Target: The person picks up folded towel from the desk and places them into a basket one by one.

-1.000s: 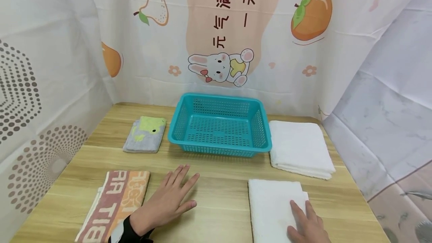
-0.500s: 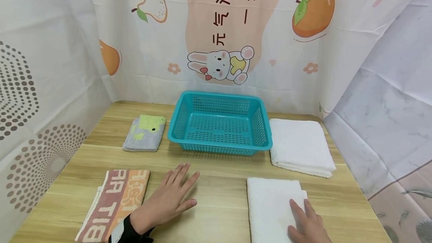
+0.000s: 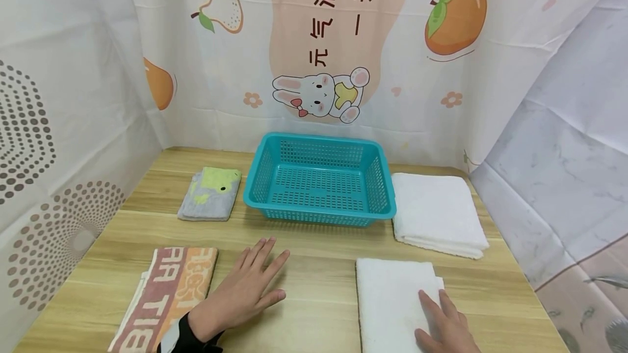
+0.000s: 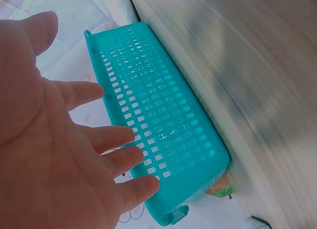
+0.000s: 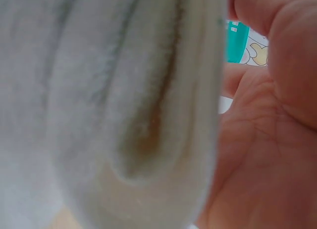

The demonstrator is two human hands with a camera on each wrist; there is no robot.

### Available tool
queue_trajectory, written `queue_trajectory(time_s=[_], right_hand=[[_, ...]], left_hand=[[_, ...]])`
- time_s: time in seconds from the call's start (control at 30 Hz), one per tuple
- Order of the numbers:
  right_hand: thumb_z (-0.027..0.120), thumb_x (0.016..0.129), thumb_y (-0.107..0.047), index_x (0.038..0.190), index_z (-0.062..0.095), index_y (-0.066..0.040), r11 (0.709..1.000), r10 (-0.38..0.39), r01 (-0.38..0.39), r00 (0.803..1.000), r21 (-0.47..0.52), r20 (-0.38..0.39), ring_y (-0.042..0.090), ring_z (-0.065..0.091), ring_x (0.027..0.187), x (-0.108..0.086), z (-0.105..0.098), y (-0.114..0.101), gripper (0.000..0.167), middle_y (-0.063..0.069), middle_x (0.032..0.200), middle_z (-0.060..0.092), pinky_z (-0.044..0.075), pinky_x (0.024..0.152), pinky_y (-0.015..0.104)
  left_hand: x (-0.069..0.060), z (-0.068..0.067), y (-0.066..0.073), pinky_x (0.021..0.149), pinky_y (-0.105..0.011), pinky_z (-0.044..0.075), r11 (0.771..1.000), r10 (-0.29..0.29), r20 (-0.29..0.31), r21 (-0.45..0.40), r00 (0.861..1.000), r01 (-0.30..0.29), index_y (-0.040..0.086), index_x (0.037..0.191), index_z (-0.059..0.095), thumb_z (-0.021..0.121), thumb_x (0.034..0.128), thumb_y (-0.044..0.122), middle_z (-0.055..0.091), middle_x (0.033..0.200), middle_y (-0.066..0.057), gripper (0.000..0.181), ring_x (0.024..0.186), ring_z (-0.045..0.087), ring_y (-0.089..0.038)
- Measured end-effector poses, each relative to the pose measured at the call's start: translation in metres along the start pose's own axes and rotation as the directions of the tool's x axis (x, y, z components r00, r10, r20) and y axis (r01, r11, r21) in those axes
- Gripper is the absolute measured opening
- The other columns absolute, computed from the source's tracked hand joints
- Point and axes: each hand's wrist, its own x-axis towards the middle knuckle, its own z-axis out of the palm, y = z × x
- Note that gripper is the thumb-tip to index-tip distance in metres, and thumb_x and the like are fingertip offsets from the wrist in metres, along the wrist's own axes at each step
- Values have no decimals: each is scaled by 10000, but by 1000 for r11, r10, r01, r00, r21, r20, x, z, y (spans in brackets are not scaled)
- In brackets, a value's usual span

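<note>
My right hand (image 3: 450, 327) lies on the right edge of a folded white towel (image 3: 392, 301), fingers extended and touching its top. Up close in the right wrist view, the towel's thick folded edge (image 5: 133, 140) stands beside the palm (image 5: 267, 150). My left hand (image 3: 245, 286) holds nothing; its fingers are spread and straight, palm down above the table. Left of it lies a folded orange and brown towel (image 3: 171, 282) with pale letters. Ahead of both hands stands a teal perforated plastic basket (image 3: 319, 215), which the left wrist view shows beyond the fingers.
Right of the basket lies a second folded white towel (image 3: 439, 211). On its left is a small folded grey towel (image 3: 208, 195) with a yellow-green pattern. All rest on a wood-grain table (image 3: 314, 255), with a printed white curtain (image 3: 221, 86) behind it.
The near white towel and my right hand on it have shifted slightly left. My left hand has stayed in place. The head view has tilted a little.
</note>
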Motion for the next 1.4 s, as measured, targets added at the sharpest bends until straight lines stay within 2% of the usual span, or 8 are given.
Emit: queue_trajectory(time_s=[0.13,0.4,0.77,1.07,1.4], right_hand=[[785,840,-305,1453,418,42,1000,23,-24,999,7,27,733,282,1224,2,0,0,794,472,1444,198,405,889,733],[797,826,-297,1442,437,38,999,24,-24,1000,22,16,735,299,1211,1,1,-3,787,466,1445,213,416,871,736],[799,820,-358,1460,433,7,998,51,-52,998,44,42,710,270,1256,3,5,-2,823,436,1477,190,403,888,735],[805,820,-309,1436,455,27,999,16,-17,1000,31,11,717,305,1226,0,5,-8,784,454,1454,221,421,880,724],[809,807,-356,1442,452,12,998,32,-34,999,44,31,710,313,1227,2,8,-7,816,438,1460,228,415,882,726]], left_hand=[[1,0,0,1103,-620,283,1000,2,-5,-5,1000,-2,133,1546,365,539,1003,457,268,1577,-261,656,1455,260,-429],[0,0,-1,1096,-608,303,1000,17,-26,20,1000,-16,128,1538,379,515,1011,472,282,1569,-266,644,1443,281,-432],[0,-1,0,1112,-630,258,999,-13,8,-29,1000,14,136,1555,347,545,1007,433,239,1591,-258,654,1461,238,-433],[-2,-1,-1,1106,-629,270,1000,-5,-11,-15,1000,5,132,1550,355,531,1010,449,254,1583,-262,650,1459,245,-431],[-2,-2,-2,1106,-624,274,1000,1,-23,-9,1000,-1,129,1545,366,545,1005,439,264,1579,-264,648,1453,258,-436]])
